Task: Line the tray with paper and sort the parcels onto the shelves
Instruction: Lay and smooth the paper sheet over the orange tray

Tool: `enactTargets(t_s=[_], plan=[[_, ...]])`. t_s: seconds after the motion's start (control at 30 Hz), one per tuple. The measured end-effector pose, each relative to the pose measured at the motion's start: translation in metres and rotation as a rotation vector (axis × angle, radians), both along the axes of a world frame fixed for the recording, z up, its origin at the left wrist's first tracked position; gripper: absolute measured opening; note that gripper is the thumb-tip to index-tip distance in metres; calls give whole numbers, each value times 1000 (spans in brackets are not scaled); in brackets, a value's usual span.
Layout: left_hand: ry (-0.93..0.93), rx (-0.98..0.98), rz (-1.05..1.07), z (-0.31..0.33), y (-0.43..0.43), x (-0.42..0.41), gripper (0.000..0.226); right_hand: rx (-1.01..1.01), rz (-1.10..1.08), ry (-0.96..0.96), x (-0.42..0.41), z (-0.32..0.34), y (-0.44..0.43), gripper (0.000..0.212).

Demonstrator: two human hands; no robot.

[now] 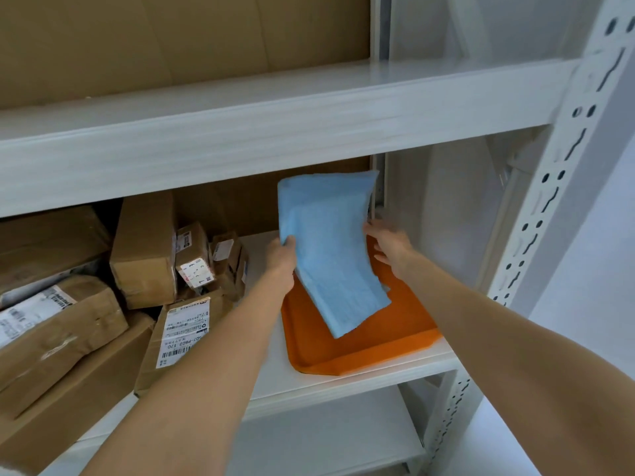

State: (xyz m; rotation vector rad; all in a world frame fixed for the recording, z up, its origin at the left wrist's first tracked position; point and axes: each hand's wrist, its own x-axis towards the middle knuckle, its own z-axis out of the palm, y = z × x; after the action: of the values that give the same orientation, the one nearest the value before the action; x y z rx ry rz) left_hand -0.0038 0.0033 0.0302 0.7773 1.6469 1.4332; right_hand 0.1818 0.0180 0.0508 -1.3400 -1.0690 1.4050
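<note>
An orange tray (364, 352) lies on the right part of the white middle shelf (275, 383). A folded stack of light blue paper (330, 249) stands tilted over the tray, its lower edge resting on the tray's bottom. My left hand (283, 261) grips the paper's left edge. My right hand (390, 245) touches the paper's right edge with fingers spread, over the tray's far right corner. Several brown cardboard parcels (144, 249) with white labels are piled on the left half of the same shelf.
A large flat cardboard sheet (171, 39) stands at the back of the upper shelf. The white perforated upright (549, 214) of the rack runs down the right side. A lower shelf (326, 448) shows below. A labelled parcel (182, 334) leans close to the tray's left.
</note>
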Motion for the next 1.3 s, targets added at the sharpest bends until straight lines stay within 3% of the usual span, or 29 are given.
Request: enactTargets(t_s=[0.1, 0.2, 0.43, 0.57, 0.63, 0.8, 0.9, 1.0, 1.2, 1.3], plan=[[-45, 50, 2, 11, 1, -5, 29, 27, 3, -55, 10, -6, -1, 75], [-77, 59, -37, 21, 0, -10, 29, -2, 35, -60, 14, -5, -2, 88], [-82, 33, -93, 29, -10, -12, 28, -188, 218, 22, 9, -6, -12, 92], [-112, -3, -97, 24, -13, -12, 22, -209, 268, 111, 3, -6, -16, 74], [-155, -21, -110, 25, -13, -12, 16, -225, 230, 100, 1, -7, -17, 80], [-185, -55, -138, 31, -13, -10, 26, -343, 280, 158, 0, -22, -18, 94], [-166, -56, -155, 33, -14, -9, 22, -380, 406, 297, -2, -29, -20, 80], [-125, -60, -125, 30, -13, -9, 22, -340, 387, 357, -3, -32, -19, 59], [36, -117, -28, 15, -12, -12, 21, -304, 189, 182, -2, -28, -16, 19], [226, -172, 11, 9, -11, -16, 20, -285, 114, 142, -1, -33, -11, 23]])
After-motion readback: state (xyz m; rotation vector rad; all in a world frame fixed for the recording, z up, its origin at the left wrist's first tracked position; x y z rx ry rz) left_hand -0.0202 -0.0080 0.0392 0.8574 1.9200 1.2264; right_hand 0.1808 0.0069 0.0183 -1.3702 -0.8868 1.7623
